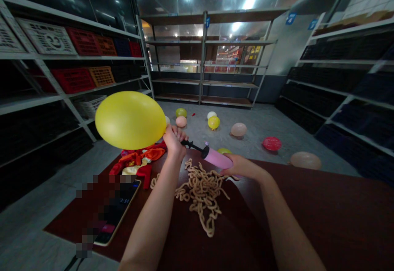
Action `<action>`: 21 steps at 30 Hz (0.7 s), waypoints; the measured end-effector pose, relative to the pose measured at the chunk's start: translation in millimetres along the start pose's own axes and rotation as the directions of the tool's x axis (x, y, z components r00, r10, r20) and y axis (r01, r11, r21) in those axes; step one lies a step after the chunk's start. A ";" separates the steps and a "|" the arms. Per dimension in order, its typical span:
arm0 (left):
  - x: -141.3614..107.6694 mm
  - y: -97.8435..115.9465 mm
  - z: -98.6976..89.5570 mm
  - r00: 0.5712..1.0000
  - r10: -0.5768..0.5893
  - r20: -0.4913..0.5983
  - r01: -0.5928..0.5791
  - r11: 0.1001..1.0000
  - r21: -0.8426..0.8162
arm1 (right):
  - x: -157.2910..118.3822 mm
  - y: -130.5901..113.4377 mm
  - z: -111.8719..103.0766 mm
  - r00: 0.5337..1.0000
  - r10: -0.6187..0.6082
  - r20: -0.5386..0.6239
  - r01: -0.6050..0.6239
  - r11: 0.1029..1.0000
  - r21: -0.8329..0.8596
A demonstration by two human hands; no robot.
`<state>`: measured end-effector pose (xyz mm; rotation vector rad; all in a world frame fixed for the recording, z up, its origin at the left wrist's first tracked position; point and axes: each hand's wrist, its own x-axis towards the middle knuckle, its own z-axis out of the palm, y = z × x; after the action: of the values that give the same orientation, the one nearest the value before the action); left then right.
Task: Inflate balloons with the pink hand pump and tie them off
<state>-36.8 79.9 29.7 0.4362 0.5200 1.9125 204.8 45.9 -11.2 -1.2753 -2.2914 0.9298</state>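
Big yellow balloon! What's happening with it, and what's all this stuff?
A person's left hand holds the blown-up yellow balloon by its neck. Their right hand grips the pink pump, whose black end reaches the left hand. A tangled tan heap lies on the table, with limp red and orange pieces and a phone to its left. More balloons lie on the floor beyond.

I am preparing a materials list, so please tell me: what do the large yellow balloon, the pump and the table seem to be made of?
Large yellow balloon: probably latex rubber, smooth; its swollen, rounded skin has a soft sheen.
Pump: likely rigid plastic, smooth, with a straight pink barrel.
Table: perhaps wood or laminate, faintly glossy; the dark reddish surface leaves it open.
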 end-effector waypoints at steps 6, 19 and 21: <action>-0.5 23.3 0.7 0.999 0.008 0.038 -0.004 0.994 -0.109 | -24.0 4.2 -29.5 0.985 0.167 0.046 -0.164 0.985 -0.057; -11.2 30.0 9.0 0.997 0.072 0.037 -0.067 0.990 -0.126 | -50.2 -40.0 -49.3 0.969 0.195 -0.152 -0.240 0.891 -0.387; -8.8 22.0 7.9 0.997 0.078 0.014 -0.075 0.990 -0.122 | -50.2 -45.9 -48.1 0.964 0.189 -0.188 -0.255 0.856 -0.449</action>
<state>-46.1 65.4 47.7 0.3991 0.3770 1.9998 231.4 3.8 55.7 -1.7730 -2.3739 0.3288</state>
